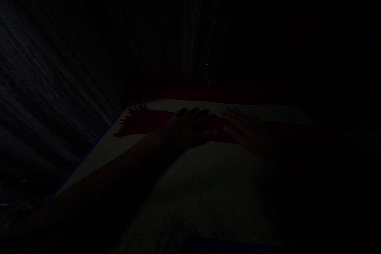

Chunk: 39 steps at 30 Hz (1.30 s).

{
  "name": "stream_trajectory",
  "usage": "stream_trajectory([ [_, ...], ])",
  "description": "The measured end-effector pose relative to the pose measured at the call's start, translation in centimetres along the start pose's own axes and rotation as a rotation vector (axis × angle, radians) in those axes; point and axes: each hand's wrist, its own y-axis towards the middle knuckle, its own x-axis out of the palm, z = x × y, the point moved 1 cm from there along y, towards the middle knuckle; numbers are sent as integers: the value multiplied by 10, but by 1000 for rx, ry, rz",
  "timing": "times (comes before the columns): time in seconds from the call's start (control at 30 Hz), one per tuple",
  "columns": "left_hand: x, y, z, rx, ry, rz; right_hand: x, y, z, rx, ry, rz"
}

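Observation:
A long red scarf (156,121) with a fringed left end lies stretched from left to right across a pale surface (205,166). My left hand (190,125) rests palm down on the scarf, its fingers extended. Just to the right, my right hand (244,127) lies on the same cloth with fingers stretched out. Neither hand grips anything. The picture is very dark, and the right end of the scarf fades into shadow.
A dark curtain-like hanging (59,75) runs along the left side. The pale surface has a blue edge (86,154) on that side. Behind it lies a dark red band (208,93). The right part of the view is black.

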Motion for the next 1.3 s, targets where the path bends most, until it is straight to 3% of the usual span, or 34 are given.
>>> stream_trajectory([
  [0.3, 3, 1, -3, 3, 2, 15, 2, 1, -1, 15, -26, -56],
  [0.43, 6, 2, -5, 19, 2, 22, 1, 1, -1, -8, -47, -15],
  [0.63, 8, 2, -8, 25, -4, 45, 2, 1, 2, -3, -60, -85],
  [1.03, 9, 1, -10, 22, 1, 30, 7, 2, 10, 10, -32, 0],
  [1.2, 11, 2, -13, 23, 5, 45, 7, 2, 8, 32, -41, -61],
  [1.3, 9, 1, -12, 21, -9, 22, 6, 1, 8, 58, -34, -35],
])
